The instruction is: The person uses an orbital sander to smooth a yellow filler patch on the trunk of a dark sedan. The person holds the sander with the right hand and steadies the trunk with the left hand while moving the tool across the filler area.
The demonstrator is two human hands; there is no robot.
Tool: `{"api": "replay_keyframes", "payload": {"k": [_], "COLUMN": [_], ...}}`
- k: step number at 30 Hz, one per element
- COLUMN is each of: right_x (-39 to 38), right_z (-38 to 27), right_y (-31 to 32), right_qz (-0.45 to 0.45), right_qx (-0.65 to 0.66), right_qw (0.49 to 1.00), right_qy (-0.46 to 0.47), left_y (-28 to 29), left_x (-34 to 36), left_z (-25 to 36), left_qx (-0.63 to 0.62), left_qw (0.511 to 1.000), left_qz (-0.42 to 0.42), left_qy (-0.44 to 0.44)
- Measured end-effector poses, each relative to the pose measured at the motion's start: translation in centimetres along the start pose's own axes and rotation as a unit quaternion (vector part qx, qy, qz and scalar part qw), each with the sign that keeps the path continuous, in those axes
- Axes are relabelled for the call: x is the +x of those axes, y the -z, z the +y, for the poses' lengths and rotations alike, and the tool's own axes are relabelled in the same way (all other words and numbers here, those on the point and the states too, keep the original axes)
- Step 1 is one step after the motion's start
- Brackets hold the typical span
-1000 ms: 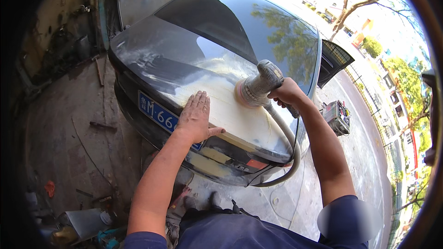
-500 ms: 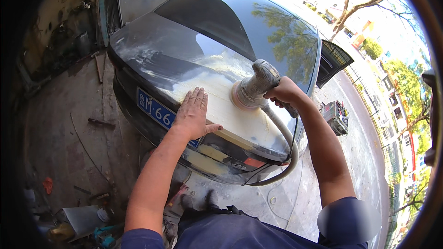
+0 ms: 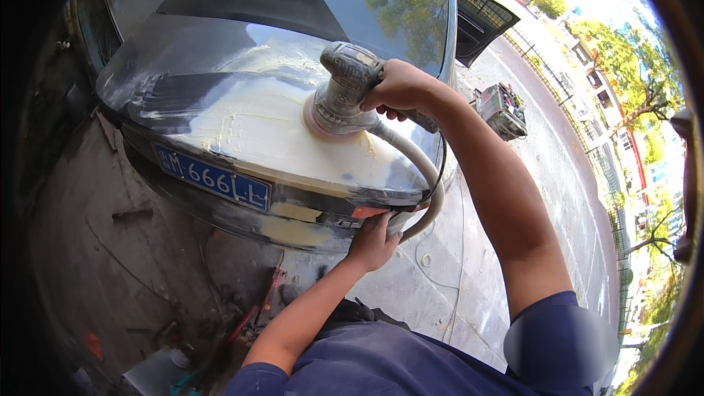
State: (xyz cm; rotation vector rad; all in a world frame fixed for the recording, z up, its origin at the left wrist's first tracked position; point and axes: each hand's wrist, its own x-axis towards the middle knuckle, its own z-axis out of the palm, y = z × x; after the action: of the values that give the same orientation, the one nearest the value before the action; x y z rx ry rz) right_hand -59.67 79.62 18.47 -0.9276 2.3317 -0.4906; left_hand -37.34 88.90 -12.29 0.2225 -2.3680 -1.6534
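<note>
My right hand is closed around the handle of a dusty grey power sander. The sander's round pad sits on the cream-coloured filler spread over the trunk lid of a dark car. From the tool a ribbed grey hose curves down past the rear corner. My left hand touches the car's rear beside the red tail light, fingers stretched upward and thumb apart; the fingertips are partly hard to make out.
A blue licence plate is mounted on the car's rear. An open car door juts out on the right, with a tool box on the ground near it. A red tool and a thin cable lie on the floor.
My left hand has left the filler on the trunk lid and moved down and right to the tail light. The sander stays on the filler in my right hand. The view has shifted right.
</note>
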Motion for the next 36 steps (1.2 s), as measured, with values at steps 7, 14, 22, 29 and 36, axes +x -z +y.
{"api": "replay_keyframes", "payload": {"k": [7,14,22,29,36], "right_x": [0.2,0.2,1.5,1.8,2.7], "right_z": [1.7,3.5,2.8,0.6,-1.3], "right_y": [0.5,1.1,1.8,0.7,0.3], "right_qz": [0.023,0.021,0.044,0.026,0.021], "right_qx": [0.017,0.042,0.055,0.033,-0.031], "right_qw": [0.999,0.999,0.998,0.999,0.999], "right_qy": [-0.027,-0.014,-0.007,0.001,0.009], "left_y": [-6.6,-6.3,-2.7,2.0,5.2], "left_x": [5.3,0.7,-3.9,-13.3,-14.7], "left_z": [-3.1,5.3,0.4,-10.0,-5.3], "left_qx": [-0.072,-0.008,-0.056,-0.021,-0.002], "left_qw": [0.996,0.963,0.952,0.961,0.988], "left_qz": [0.052,-0.239,-0.296,-0.194,-0.114], "left_qy": [-0.03,-0.123,0.057,0.194,0.107]}}
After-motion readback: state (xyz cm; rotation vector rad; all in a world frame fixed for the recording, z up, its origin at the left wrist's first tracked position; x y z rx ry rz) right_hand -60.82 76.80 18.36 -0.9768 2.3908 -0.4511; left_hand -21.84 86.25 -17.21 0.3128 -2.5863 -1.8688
